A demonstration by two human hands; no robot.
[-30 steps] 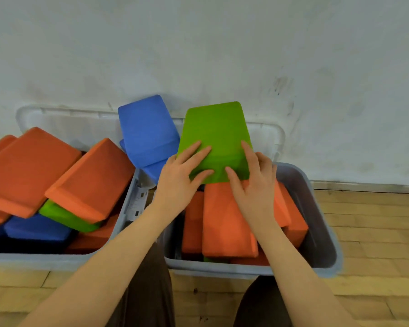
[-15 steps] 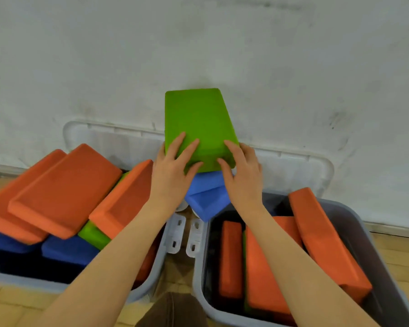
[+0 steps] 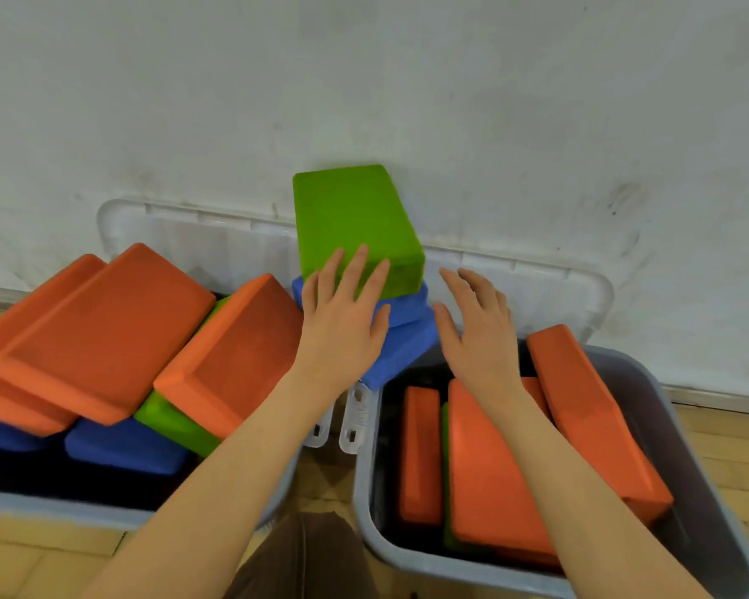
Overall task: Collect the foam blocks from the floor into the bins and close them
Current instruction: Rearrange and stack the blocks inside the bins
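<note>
Both hands were open at frame centre, the left hand (image 3: pixel 342 322) resting flat on the green block (image 3: pixel 355 222) perched on blue blocks (image 3: pixel 401 335), the right hand (image 3: pixel 478 335) free; steadying it before letting go looked wise.

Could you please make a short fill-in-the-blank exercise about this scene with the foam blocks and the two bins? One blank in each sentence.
1. The green block rests on top of ____ blocks.
2. The left hand touches the green block, while the right hand hovers with ____ fingers and holds nothing.
3. The large blocks in the right bin are mostly ____ in colour.
4. Behind the bins, the clear lids lean against the ____.

Missing words: blue; open; orange; wall
</note>
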